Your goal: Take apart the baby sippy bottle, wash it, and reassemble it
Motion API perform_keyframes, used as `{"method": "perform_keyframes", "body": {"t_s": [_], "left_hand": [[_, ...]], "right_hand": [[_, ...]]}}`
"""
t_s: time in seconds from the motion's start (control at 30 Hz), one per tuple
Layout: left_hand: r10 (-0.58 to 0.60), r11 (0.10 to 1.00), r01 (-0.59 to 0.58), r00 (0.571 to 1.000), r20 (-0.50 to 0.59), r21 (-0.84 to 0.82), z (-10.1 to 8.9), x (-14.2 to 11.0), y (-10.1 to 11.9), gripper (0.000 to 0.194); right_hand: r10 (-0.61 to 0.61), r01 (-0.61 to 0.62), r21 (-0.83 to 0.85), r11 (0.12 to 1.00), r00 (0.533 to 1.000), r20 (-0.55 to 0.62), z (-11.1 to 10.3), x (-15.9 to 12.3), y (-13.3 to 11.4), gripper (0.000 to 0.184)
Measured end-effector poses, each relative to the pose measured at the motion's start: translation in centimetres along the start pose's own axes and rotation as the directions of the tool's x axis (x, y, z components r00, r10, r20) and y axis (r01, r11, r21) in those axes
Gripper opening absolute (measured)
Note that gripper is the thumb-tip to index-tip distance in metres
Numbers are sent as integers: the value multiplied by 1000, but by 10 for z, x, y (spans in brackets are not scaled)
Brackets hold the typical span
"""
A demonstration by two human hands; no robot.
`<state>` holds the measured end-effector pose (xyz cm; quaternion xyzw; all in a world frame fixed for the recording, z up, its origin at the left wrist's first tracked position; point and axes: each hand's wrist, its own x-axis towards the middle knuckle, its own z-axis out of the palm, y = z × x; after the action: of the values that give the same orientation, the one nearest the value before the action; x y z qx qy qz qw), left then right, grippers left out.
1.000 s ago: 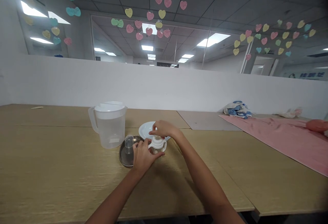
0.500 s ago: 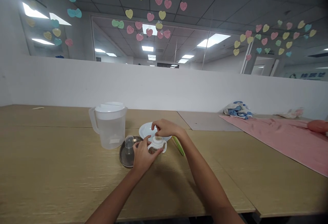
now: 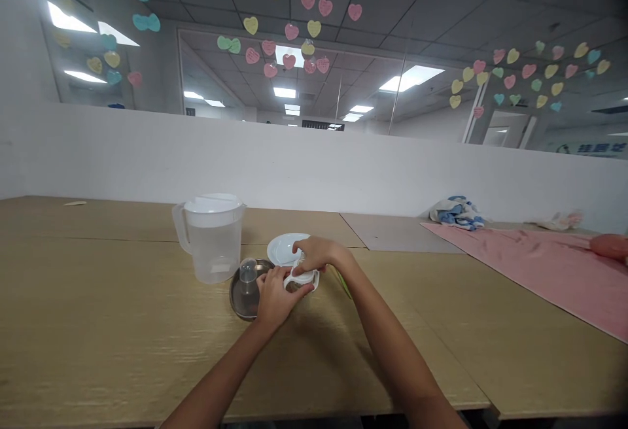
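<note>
Tilted since the earlier frame, the white two-handled baby bottle (image 3: 300, 278) sits between the hands — left hand (image 3: 277, 295) clasping its near side, right hand (image 3: 316, 254) curled over its top.

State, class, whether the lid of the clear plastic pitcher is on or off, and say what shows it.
On: the white lid sits across the mouth of the clear plastic pitcher, covering its top.
</note>
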<state>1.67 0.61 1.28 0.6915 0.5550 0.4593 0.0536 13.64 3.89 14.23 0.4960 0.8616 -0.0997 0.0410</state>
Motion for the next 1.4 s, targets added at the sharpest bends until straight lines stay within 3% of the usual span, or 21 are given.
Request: {"method": "perform_keyframes", "body": {"t_s": [0.17, 0.33, 0.47, 0.57, 0.7, 0.77, 0.9, 1.07, 1.27, 1.4], "left_hand": [[12, 998, -9, 999, -49, 62, 3, -2, 0, 47], [-4, 997, 5, 1000, -22, 75, 0, -2, 2, 50], [11, 998, -12, 1000, 5, 67, -5, -3, 4, 47], [55, 997, -55, 998, -1, 50, -5, -4, 4, 43], [109, 994, -107, 993, 52, -24, -6, -4, 1, 41], [121, 991, -115, 988, 94, -67, -9, -3, -1, 41], [130, 980, -104, 980, 151, -168, -14, 0, -4, 43], [154, 946, -90, 970, 186, -313, -13, 2, -11, 46], [143, 868, -2, 959, 245, -497, -14, 2, -13, 48], [153, 901, -45, 964, 219, -431, -16, 0, -6, 52]], "right_hand": [[65, -93, -192, 977, 986, -151, 5, 6, -19, 41], [98, -119, -43, 992, 939, -328, 23, 4, -6, 42], [121, -50, 144, 988, 832, -542, 54, -5, 11, 50], [73, 82, 216, 973, 780, -621, 78, -9, 19, 47], [-43, 267, 172, 948, 645, -763, 95, -9, 26, 34], [-101, 354, 155, 922, 607, -788, 97, -9, 31, 32], [-133, 477, 233, 847, 615, -777, 98, -8, 42, 29], [-41, 540, 416, 732, 644, -764, 104, -6, 46, 31], [70, 526, 639, 562, 739, -670, 106, -5, 36, 53], [47, 584, 595, 551, 691, -722, 108, -5, 36, 44]]}}
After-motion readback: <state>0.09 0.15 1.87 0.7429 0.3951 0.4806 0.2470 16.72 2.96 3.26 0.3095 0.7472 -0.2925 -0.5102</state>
